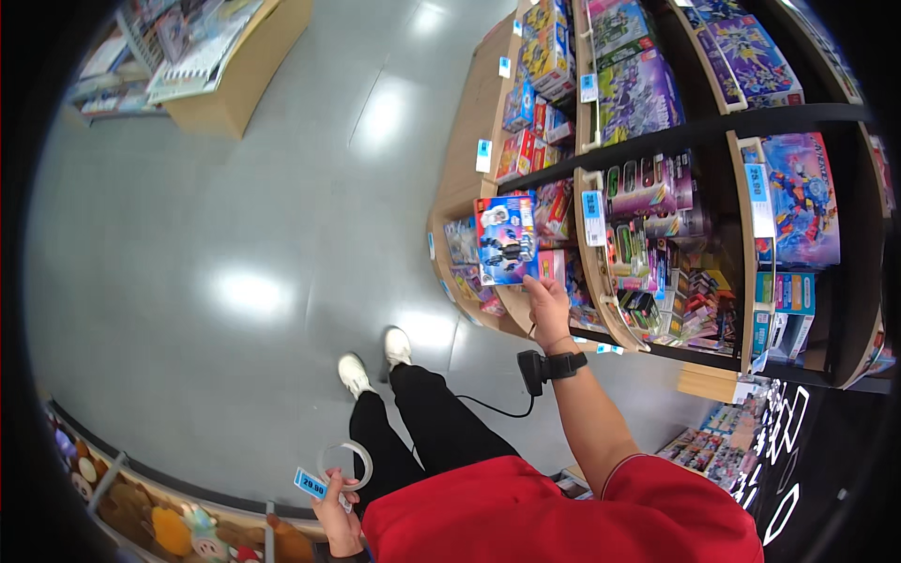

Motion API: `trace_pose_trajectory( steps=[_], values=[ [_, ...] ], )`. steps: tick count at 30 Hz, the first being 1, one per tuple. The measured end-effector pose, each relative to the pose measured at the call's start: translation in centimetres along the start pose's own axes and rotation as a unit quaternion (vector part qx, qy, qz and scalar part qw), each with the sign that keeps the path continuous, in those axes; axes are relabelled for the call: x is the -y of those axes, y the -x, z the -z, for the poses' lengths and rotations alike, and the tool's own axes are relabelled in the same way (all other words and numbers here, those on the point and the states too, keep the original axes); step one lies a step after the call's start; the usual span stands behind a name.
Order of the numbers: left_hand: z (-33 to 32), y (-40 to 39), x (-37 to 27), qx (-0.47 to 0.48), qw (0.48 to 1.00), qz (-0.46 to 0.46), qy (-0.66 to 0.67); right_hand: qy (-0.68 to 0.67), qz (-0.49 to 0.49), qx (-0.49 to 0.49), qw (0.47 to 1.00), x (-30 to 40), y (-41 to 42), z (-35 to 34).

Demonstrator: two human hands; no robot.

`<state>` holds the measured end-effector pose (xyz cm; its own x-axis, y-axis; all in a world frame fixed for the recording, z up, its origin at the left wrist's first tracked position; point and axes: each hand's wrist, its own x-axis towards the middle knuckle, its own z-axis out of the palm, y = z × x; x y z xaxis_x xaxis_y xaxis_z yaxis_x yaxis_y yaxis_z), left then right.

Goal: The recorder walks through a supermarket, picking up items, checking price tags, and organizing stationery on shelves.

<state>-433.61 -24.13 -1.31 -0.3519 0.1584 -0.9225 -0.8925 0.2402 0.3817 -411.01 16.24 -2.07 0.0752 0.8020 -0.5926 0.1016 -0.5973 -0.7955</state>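
My right hand (549, 310) grips the lower edge of a small blue and red toy box (507, 243), printed with a picture of a dark figure. The box is held up in front of the shelf's lower left bay, overlapping the goods behind it. Low in the view, my left hand (338, 510) holds a blue and white price label (310, 483) together with a ring-shaped roll of pale tape (362, 464). Part of the tape roll is hidden behind my fingers. A black device (545, 369) with a cable is strapped to my right wrist.
A wooden shelf unit (457, 141) with black uprights carries several boxed toys (633, 91) at right. Plush toys (172, 531) fill a divided bin at lower left. A wooden display stand (225, 105) with stationery stands at upper left. Grey floor (211, 225) lies between.
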Motion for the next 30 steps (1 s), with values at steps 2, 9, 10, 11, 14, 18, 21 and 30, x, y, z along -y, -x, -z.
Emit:
trace_pose_trajectory(
  steps=[2,9,10,11,14,18,21,30],
  values=[
    [-0.2,-1.0,-2.0,0.005,1.000,-0.014,0.003,0.133,0.194,-0.083,0.968,1.0,-2.1,-3.6],
    [-8.1,-3.1,-13.8,-0.064,0.996,0.056,-0.025,0.463,0.215,-0.258,0.820,9.2,-10.3,-12.0],
    [-9.2,-4.4,-14.9,-0.061,0.996,0.054,-0.032,0.459,0.212,-0.263,0.822,10.4,-12.4,-12.7],
    [-9.7,-5.5,-15.5,-0.081,0.995,0.056,-0.026,0.482,0.221,-0.279,0.801,11.3,-14.4,-13.4],
    [-12.6,-6.7,-20.0,-0.101,0.986,0.092,-0.100,0.554,0.181,-0.341,0.738,13.5,-18.1,-13.7],
    [-15.1,-10.1,-23.0,-0.091,0.989,0.071,-0.089,0.618,0.127,-0.381,0.675,15.7,-23.3,-12.7],
    [-16.9,-12.2,-25.7,-0.074,0.988,0.081,-0.110,0.639,0.094,-0.396,0.652,16.2,-25.6,-12.6],
    [-23.5,-17.1,-34.5,-0.007,0.973,0.069,-0.221,0.711,0.033,-0.442,0.546,14.9,-31.2,-10.6]
  ],
)
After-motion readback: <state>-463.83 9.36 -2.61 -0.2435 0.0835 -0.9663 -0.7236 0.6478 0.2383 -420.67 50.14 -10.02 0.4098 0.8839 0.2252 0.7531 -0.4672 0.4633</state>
